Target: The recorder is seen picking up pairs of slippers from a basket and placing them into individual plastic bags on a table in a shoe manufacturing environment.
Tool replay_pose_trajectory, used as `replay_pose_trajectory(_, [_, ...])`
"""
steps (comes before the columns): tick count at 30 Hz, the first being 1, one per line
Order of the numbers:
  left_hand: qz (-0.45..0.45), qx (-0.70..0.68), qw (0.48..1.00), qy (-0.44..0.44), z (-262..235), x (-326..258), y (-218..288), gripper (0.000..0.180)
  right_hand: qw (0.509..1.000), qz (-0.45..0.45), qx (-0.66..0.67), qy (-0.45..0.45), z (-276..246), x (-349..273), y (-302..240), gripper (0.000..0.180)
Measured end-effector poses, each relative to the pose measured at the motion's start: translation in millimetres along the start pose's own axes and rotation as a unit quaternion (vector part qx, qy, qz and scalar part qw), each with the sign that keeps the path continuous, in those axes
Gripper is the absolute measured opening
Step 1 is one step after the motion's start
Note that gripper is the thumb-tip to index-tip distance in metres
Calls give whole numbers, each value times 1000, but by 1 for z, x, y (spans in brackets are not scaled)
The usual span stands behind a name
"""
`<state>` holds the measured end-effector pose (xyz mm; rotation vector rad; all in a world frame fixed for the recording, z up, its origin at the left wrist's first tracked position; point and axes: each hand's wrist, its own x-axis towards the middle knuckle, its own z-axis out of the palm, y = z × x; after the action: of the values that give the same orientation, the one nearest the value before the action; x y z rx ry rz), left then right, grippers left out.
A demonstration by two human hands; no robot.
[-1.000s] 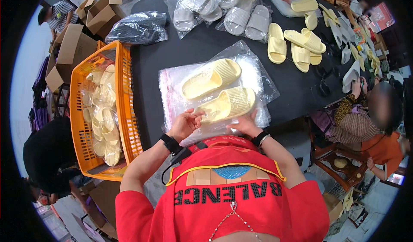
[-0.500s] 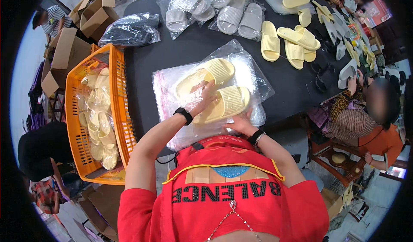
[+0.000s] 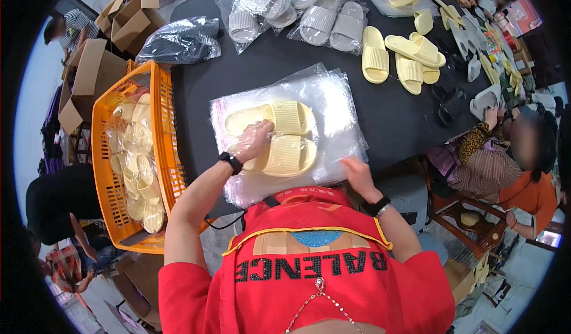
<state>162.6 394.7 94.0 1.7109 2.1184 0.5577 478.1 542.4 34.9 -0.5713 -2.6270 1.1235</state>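
A pair of cream-yellow slide slippers [image 3: 291,117] lies side by side on a stack of clear plastic bags [image 3: 336,114] on the dark table. Clear film shows around the pair, though I cannot tell how far it covers them. My left hand [image 3: 254,142] is closed at the inner edges of the slippers, near their middle, with its fingertips partly hidden. To the right, my right hand [image 3: 358,176] has its fingers drawn together at the lower right edge of the bags, seemingly pinching the film.
An orange basket [image 3: 156,156] of bagged yellow slippers stands at left. Bagged grey slippers [image 3: 348,28] and a dark bagged bundle [image 3: 181,40] lie at the back. Loose yellow slippers [image 3: 375,54] and black slippers [image 3: 446,102] lie right. A co-worker [image 3: 493,161] sits at far right.
The slippers have moved left and down, and now lie flatter and level with each other. My left hand has gone left with them. My right hand has left their side and moved right.
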Motion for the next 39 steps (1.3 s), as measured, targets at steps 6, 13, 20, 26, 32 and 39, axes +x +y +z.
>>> replay_pose_trajectory(6, [-8, 24, 997, -66, -28, -16, 10, 12, 731, 362, 506, 281, -37, 20, -23, 36])
replay_pose_trajectory(13, [7, 122, 992, 18, 11, -18, -1, 15, 920, 268, 266, 103, -9, 25, -8, 20])
replay_pose_trajectory(20, [-72, 164, 981, 69, 3, -63, -40, 18, 954, 216, 126, 168, 12, 11, 25, 10])
replay_pose_trajectory(26, [-272, 164, 935, 160, -60, -96, -76, 18, 928, 282, 204, 132, 2, 20, 7, 9])
replay_pose_trajectory(32, [-217, 31, 872, 438, -135, -68, -91, 15, 969, 200, 95, 109, 3, 23, 14, 11])
replay_pose_trajectory(39, [-52, -77, 867, 489, -190, -5, 30, 27, 982, 149, 32, 115, -5, 28, -4, 14])
